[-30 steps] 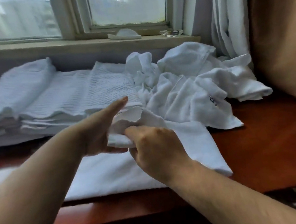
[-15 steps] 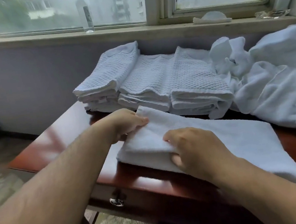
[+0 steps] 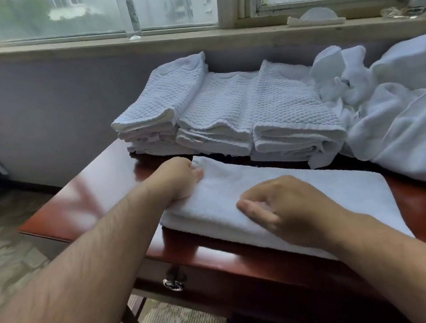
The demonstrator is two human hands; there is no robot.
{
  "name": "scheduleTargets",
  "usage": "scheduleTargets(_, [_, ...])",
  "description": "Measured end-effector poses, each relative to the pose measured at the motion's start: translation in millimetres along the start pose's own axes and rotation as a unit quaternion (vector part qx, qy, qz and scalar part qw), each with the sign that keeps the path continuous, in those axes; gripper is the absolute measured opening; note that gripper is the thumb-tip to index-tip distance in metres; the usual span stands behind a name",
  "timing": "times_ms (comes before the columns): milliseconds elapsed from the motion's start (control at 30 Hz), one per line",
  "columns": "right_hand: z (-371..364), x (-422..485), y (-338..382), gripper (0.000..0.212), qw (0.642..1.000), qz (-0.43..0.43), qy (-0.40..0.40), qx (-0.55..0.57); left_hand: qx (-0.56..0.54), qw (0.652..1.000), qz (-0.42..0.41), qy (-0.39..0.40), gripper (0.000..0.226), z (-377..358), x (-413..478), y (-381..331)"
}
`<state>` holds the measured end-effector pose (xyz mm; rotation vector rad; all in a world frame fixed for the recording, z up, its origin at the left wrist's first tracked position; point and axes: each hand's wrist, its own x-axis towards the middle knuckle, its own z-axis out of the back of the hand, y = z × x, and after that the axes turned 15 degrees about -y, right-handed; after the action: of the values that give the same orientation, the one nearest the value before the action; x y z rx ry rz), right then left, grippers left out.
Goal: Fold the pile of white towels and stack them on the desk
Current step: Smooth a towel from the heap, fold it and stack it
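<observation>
A white towel [image 3: 307, 191], folded into a long strip, lies along the front of the red-brown desk [image 3: 105, 188]. My left hand [image 3: 178, 177] grips its far left corner, fingers curled at the edge. Over the middle of the strip, my right hand [image 3: 287, 205] has loosely curled fingers and holds nothing. Behind the strip stand stacks of folded waffle-weave towels [image 3: 226, 109]. A crumpled pile of unfolded white towels [image 3: 408, 126] fills the right side of the desk.
A clear bottle [image 3: 128, 10] stands on the windowsill [image 3: 215, 36] behind the desk, with small items further right. The desk's left corner is bare wood. A drawer handle [image 3: 172, 283] hangs below the front edge. Carpet lies to the left.
The view swung left from the pile to the folded strip. My left hand stays at the towel's left corner. My right hand let go of the near edge and moved over the top.
</observation>
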<state>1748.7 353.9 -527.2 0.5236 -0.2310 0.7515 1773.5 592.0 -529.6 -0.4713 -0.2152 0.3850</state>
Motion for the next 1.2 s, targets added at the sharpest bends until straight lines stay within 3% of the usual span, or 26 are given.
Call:
scheduleTargets(133, [9.0,-3.7,-30.4,0.026,0.998,-0.034,-0.046,-0.007,0.028,0.998,0.019,-0.053,0.034,-5.9,-5.1,4.6])
scheduleTargets(200, [4.5,-9.4,-38.5,0.024,0.998,-0.04,-0.053,-0.001,0.052,0.993,0.036,-0.097,0.047,-10.8,-15.2,4.4])
scheduleTargets(267, [-2.3,-15.0,-39.7,0.022,0.997,-0.036,-0.065,-0.002,0.105,0.979,-0.024,-0.171,0.051,-18.1,-24.5,-0.3])
scheduleTargets(333, [-4.7,-16.5,-39.3,0.021,0.997,-0.026,-0.07,0.005,0.075,0.961,-0.133,-0.23,0.045,-23.7,-32.2,-14.5])
scheduleTargets(400, [0.8,-14.3,-41.2,0.022,0.997,-0.039,-0.061,0.029,0.0,0.956,-0.221,-0.193,0.039,-29.0,-37.4,-32.4])
scheduleTargets(467, [10.2,-13.5,-47.5,0.025,0.995,-0.07,-0.059,0.037,-0.023,0.957,-0.271,-0.101,0.041,-40.3,-41.5,-45.1])
scheduleTargets(567, [17.4,-26.6,-69.4,0.042,0.991,-0.128,0.005,-0.046,0.07,0.959,-0.275,0.017,0.057,-59.1,-44.9,-47.1])
scheduleTargets(667, [24.9,-42.0,-89.7,0.053,0.981,-0.163,0.038,-0.095,0.107,0.955,-0.275,0.015,0.062,-67.3,-45.7,-43.7])
scheduleTargets(833, [37.9,-56.0,-109.6,0.051,0.963,-0.258,-0.03,-0.078,0.111,0.954,-0.277,0.018,0.062,-65.9,-47.5,-43.9])
scheduleTargets(933, [41.5,-71.3,-109.5,0.059,0.922,-0.351,-0.16,-0.001,0.115,0.954,-0.277,0.014,0.063,-66.7,-47.3,-43.6])
scheduleTargets(1033, [50.4,-84.4,-105.6,0.067,0.846,-0.448,-0.271,0.105,0.122,0.953,-0.278,0.019,0.065,-67.1,-45.9,-43.8])
scheduleTargets(1133, [62.8,-90.6,-102.4,0.055,0.741,-0.54,-0.247,0.315,0.118,0.953,-0.278,0.022,0.073,-66.2,-48.1,-42.7])
scheduleTargets(1200, [66.5,-94.7,-92.9,0.035,0.72,-0.536,-0.178,0.404,0.118,0.953,-0.278,0.021,0.078,-65.7,-50.1,-41.2])
